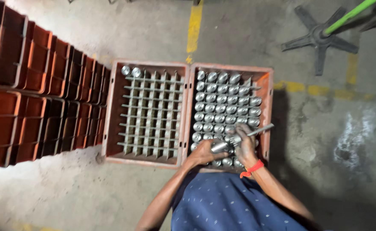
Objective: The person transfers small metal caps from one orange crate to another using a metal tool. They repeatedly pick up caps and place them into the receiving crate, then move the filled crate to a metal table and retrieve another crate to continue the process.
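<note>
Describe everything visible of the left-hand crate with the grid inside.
The left crate is a reddish-orange, plastic-looking box on the concrete floor, seen from above. A grey divider grid splits it into many small cells. Nearly all look vacant; two shiny metal cylinders stand in the far-left corner. Its right wall sits against the fuller crate. Neither hand touches it.

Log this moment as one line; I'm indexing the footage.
left hand: holds metal cylinder | right hand: holds thin tool | over right crate
</note>
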`<state>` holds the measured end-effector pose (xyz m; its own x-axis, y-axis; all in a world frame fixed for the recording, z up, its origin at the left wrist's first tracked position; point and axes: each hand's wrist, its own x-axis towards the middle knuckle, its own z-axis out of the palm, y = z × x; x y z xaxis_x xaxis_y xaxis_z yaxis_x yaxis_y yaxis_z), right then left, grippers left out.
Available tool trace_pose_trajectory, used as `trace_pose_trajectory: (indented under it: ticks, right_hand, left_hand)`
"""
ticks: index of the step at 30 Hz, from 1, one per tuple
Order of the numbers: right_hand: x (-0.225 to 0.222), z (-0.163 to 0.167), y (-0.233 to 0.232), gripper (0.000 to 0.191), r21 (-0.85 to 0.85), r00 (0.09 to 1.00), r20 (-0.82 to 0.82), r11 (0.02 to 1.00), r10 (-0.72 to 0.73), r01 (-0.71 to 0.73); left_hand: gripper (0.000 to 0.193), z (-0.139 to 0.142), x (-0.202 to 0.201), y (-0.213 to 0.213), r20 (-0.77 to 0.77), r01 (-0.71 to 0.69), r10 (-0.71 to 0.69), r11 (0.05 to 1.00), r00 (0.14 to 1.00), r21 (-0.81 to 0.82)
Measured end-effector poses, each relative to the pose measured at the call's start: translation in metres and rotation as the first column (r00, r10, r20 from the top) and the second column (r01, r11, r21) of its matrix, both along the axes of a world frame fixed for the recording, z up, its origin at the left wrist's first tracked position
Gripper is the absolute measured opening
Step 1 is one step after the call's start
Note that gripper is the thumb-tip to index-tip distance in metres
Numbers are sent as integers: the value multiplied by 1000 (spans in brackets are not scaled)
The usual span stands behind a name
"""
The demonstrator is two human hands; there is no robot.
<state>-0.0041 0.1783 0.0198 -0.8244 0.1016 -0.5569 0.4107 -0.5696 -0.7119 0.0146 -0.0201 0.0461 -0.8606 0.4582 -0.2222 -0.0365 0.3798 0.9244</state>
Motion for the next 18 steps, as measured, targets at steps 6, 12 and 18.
trace_pose_trajectory:
  ticks: [6,12,18]
  right_hand:
    - [-22,-6,57,12,-68,949,-138,959,-283,276]
    - [-3,-12,46,13,-11,961,-78,964,-266,266]
    - [9,-12,27,16,-17,976,17,976,-219,219]
  left_hand:
    - [72,-17,-116,17,-333,-144,15,919,943,-367]
    - [63,-26,-200,73,-724,-295,38,927,689,-232]
    - [58,-22,-175,63,-714,-269,148,961,684,-59]
